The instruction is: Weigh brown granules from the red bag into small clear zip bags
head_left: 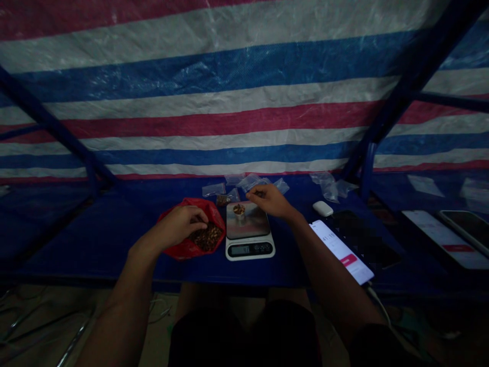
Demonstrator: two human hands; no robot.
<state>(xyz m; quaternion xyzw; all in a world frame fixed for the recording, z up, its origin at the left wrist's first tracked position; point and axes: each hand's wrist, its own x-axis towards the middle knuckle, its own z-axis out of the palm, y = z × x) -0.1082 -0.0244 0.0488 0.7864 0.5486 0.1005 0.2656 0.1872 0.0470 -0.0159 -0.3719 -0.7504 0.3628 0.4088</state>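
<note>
My left hand (185, 223) is over a red plastic bag (177, 249) with its mouth folded open. Many small brown pieces (208, 237), like seeds or nuts, fill the bag. Its fingers are bent in towards the thumb, and what they hold is hidden. A white digital kitchen scale (250, 251) stands right of the bag, its display lit. On the metal plate sits a small round cup (239, 216) with similar brown pieces in it. Past the plate's far right corner, my right hand (270, 199) has its fingertips pinched together; anything between them is too dark to name.
Several clear plastic zip bags (213, 190) lie behind the scale, one small bag (228, 198) with brown pieces inside. To the right are a white earbud case (323, 208), a lit phone (341, 251) with a cable and more plastic bags (329, 186). Striped sheeting (237, 117) hangs behind the blue table.
</note>
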